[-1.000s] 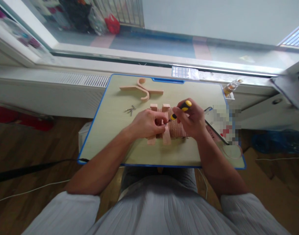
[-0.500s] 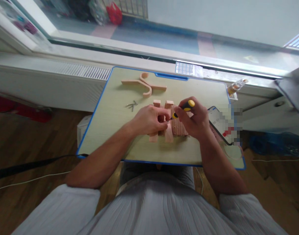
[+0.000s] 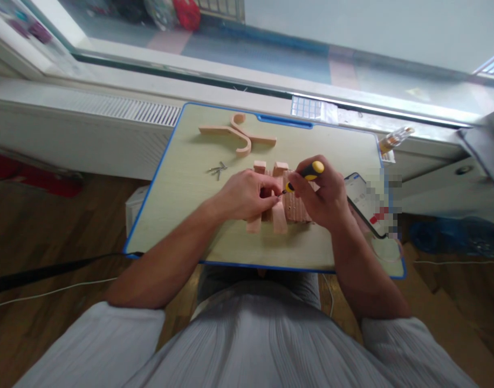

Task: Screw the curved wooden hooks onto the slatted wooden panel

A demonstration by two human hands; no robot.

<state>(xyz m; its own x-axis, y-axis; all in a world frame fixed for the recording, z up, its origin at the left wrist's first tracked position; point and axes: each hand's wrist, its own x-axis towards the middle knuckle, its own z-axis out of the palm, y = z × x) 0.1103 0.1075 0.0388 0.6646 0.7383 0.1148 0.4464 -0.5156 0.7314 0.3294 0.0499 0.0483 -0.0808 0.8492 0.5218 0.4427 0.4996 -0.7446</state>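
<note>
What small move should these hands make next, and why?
Perhaps a slight turn of the screwdriver: the right hand grips its handle, and its tip points down beside the left hand's pinched fingers, over a wooden strip. Whether a screw sits there is too small to tell.

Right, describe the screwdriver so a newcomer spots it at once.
Start with the pale table with the blue edge, in front of the window. Near its middle, the right hand holds the screwdriver slantwise, tip close to the left hand. Its black-and-yellow handle sets it apart from the plain tan wood strips and small metal pieces.
</note>
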